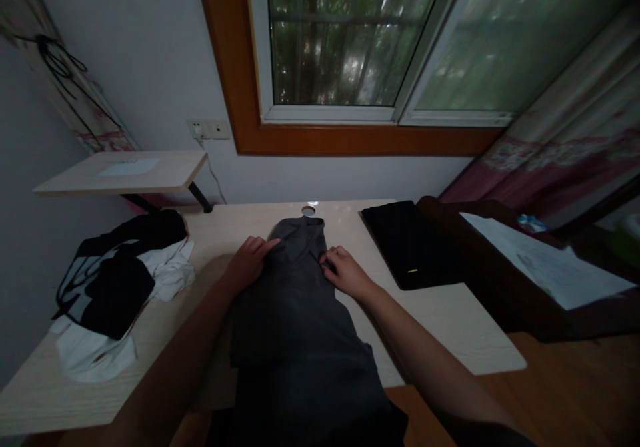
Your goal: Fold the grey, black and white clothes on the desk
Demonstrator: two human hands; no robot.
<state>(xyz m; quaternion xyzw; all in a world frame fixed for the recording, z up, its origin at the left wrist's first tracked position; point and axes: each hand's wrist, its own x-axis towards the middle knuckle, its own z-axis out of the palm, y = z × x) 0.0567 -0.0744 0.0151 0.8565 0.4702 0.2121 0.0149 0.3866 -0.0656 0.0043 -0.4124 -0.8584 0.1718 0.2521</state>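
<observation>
A dark grey garment (300, 314), which looks like a shirt folded lengthwise, lies down the middle of the table, its near part running off the front edge towards me. At its far end, the cloth shows creases and what seems to be a neckline. My left hand (250, 260) is at the upper left edge, fingers bent around the fabric and one digit lying on top. On the opposite edge, my right hand (345, 270) pinches the cloth between thumb and curled fingers. The undersides of both grips are hidden.
Black and white clothes (120, 280) lie heaped on the left of the pale table (450, 327), beside a small raised shelf (125, 170). A folded black garment (410, 247) lies at right. Beyond it, a paper sheet (545, 260) rests on dark furniture. A window (355, 47) is behind.
</observation>
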